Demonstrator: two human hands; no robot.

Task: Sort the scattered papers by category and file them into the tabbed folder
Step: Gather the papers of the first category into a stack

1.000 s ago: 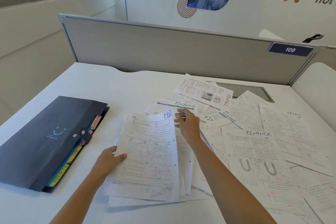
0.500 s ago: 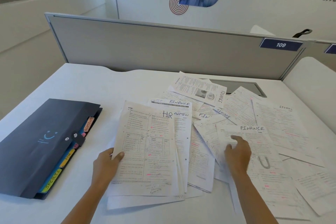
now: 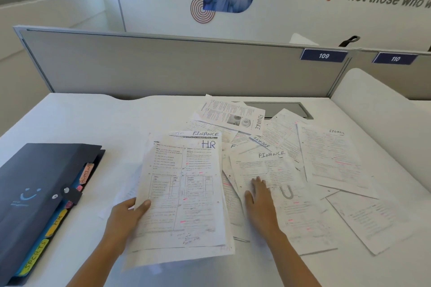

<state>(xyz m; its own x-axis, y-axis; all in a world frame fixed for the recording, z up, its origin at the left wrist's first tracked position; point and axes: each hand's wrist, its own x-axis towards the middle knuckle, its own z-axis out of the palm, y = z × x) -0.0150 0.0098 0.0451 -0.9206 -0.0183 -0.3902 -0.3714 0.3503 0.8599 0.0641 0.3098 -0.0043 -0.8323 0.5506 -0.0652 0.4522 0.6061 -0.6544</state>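
My left hand (image 3: 127,214) grips the left edge of a small stack of papers topped by a sheet marked HR (image 3: 184,191), lifted slightly off the desk. My right hand (image 3: 260,200) lies flat, fingers apart, on a sheet marked FINANCE (image 3: 270,170) just right of that stack. More printed sheets lie scattered and overlapping to the right, some marked SPORTS (image 3: 331,156) and another FINANCE (image 3: 233,115). The dark tabbed folder (image 3: 35,193) lies shut at the left, with coloured tabs reading ADMIN, HR and SPORTS sticking out of its right edge.
A grey partition (image 3: 163,65) with number plates 109 and 110 closes off the back of the white desk (image 3: 81,119). A dark cable hatch (image 3: 279,109) sits behind the papers. A white curved panel (image 3: 377,105) borders the right side.
My right hand left the top of the HR stack and moved right, then settled flat on the FINANCE sheet. The left hand keeps hold of the HR stack, which now hides the ADMIN sheet.
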